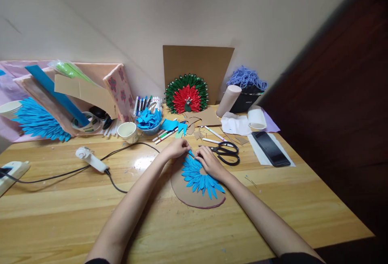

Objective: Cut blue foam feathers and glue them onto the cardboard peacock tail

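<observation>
Two hands (178,148) (211,163), half-curled; on blue petals (191,173)

Stretches wide as a wooden table (91,211), pale with streaked grain. Carries, flat near the middle, a rounded cardboard base (182,189), with black-handled scissors (218,149) just beyond and to the right. Bears at left a white glue gun (96,163), near a black cable (112,180) looping over the wood, and a white plastic block (17,170) at the far left. Holds, farther back, a paper cup (128,138) just beside a small bowl (151,130), then loose markers (212,140) and cardboard scraps (209,118). Supports, toward the right, a pale pink cylinder (229,100) and a partly covered white sheet (263,158).
</observation>
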